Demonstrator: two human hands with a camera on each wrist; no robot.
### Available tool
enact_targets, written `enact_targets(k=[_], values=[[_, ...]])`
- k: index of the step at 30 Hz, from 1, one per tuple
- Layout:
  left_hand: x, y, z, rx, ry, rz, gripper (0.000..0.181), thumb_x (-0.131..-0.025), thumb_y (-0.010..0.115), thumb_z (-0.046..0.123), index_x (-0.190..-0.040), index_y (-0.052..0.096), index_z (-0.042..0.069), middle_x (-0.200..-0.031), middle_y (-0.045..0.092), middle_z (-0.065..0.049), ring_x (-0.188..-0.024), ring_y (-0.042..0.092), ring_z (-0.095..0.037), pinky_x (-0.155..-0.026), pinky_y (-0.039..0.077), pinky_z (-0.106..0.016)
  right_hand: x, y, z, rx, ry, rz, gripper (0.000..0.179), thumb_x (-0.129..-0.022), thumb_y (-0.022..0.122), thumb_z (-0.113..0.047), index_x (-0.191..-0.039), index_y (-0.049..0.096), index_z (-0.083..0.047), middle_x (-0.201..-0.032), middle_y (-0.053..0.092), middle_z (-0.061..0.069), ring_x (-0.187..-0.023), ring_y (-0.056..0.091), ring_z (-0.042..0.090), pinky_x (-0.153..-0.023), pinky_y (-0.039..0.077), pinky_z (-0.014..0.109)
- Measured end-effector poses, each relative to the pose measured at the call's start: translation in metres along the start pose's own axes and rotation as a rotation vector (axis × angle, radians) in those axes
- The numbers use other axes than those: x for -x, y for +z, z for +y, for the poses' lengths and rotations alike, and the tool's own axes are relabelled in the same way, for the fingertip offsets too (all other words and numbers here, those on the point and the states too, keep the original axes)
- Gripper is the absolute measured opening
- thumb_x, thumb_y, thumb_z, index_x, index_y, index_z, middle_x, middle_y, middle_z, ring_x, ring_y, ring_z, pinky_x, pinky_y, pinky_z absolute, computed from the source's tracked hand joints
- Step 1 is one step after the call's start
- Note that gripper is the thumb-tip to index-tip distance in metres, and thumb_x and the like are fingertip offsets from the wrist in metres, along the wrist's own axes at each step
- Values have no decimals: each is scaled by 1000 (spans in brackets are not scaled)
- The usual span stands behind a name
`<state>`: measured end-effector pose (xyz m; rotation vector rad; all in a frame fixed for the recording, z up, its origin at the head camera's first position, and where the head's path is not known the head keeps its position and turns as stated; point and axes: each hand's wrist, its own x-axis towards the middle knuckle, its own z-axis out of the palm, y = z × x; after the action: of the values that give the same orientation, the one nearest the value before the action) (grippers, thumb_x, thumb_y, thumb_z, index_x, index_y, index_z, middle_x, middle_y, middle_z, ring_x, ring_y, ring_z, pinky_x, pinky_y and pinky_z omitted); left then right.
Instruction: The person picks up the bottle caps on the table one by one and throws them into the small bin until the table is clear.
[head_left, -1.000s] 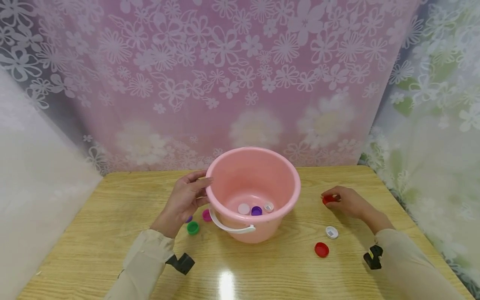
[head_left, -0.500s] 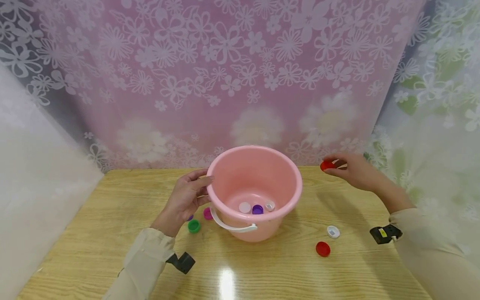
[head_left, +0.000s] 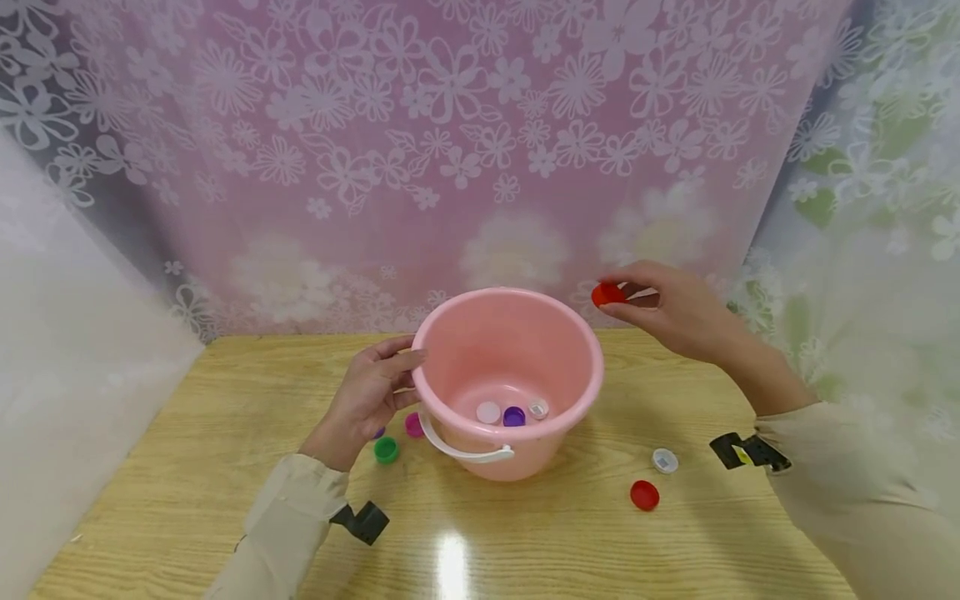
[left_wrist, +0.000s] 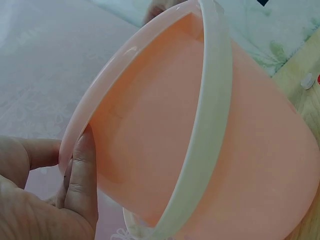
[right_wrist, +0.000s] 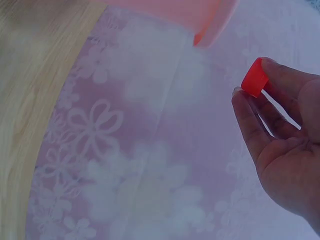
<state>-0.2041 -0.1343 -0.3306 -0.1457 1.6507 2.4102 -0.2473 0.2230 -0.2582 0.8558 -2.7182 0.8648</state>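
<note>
A pink bucket point(head_left: 517, 454) with a white handle point(head_left: 468, 454) stands upright on the wooden table. My left hand point(head_left: 367, 396) grips its rim at the left, thumb over the edge, as the left wrist view point(left_wrist: 50, 185) also shows. Inside on the bottom lie a pale cap point(head_left: 488, 412), a purple cap point(head_left: 513, 417) and a white cap point(head_left: 537, 408). My right hand point(head_left: 671, 312) pinches a red bottle cap point(head_left: 607, 294) between thumb and fingers, raised beyond the bucket's right rim. The right wrist view shows this red cap point(right_wrist: 255, 78) at the fingertips, apart from the bucket.
Right of the bucket lie another red cap point(head_left: 644, 495) and a white cap point(head_left: 664, 460). A green cap point(head_left: 386, 451), a magenta cap point(head_left: 414, 425) and a partly hidden purple cap point(head_left: 378, 432) lie at the left. Floral curtains point(head_left: 480, 167) hang behind the table point(head_left: 525, 550).
My right hand has lifted the red cap off the table and carried it up and left toward the bucket. The left hand keeps its place on the rim.
</note>
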Motion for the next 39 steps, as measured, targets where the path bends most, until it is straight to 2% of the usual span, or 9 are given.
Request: enact_targets(k=[3, 11, 15, 19, 29, 39], values=[[1, 0, 1, 0, 2, -2, 46, -93, 62, 7, -135, 45, -1, -91, 63, -10, -67, 64, -15, -60, 57, -25, -10, 5, -10, -8, -32, -14, 37, -91, 67, -22, -124, 61, -6, -111, 61, 6, -101, 61, 22, -85, 54, 40], [2, 0, 2, -5, 4, -10, 47, -93, 62, 6, -135, 43, -2, -90, 62, -10, -64, 63, -13, -61, 58, -26, -26, 24, -21, -107, -26, -99, 36, -91, 68, -24, -122, 62, -8, -112, 61, 4, -103, 60, 22, -88, 53, 39], [1, -1, 2, -5, 11, -13, 48, -92, 63, 7, -135, 44, -2, -90, 62, -10, -64, 63, -13, -61, 58, -26, -29, 36, -23, -120, -86, -129, 31, -89, 70, -18, -119, 64, -8, -111, 62, 4, -102, 61, 21, -87, 53, 37], [1, -1, 1, -9, 12, -11, 47, -92, 63, 7, -135, 44, -1, -91, 62, -10, -65, 63, -14, -62, 58, -26, -30, 48, -24, -96, -139, -139, 34, -86, 73, -14, -119, 65, -7, -112, 63, 5, -100, 61, 21, -85, 54, 36], [1, -1, -1, -1, 7, -13, 47, -93, 61, 6, -136, 43, -1, -89, 61, -10, -65, 63, -14, -61, 58, -25, -27, 65, -21, 13, -179, -140, 34, -86, 72, -11, -118, 64, -4, -110, 64, 5, -96, 62, 21, -83, 54, 36], [0, -1, -2, -1, 6, -10, 48, -93, 63, 8, -136, 44, -1, -89, 62, -10, -65, 63, -14, -62, 58, -27, -25, 71, -21, 135, -136, -127, 34, -86, 73, -17, -118, 66, -8, -111, 64, 4, -95, 58, 21, -81, 52, 37]])
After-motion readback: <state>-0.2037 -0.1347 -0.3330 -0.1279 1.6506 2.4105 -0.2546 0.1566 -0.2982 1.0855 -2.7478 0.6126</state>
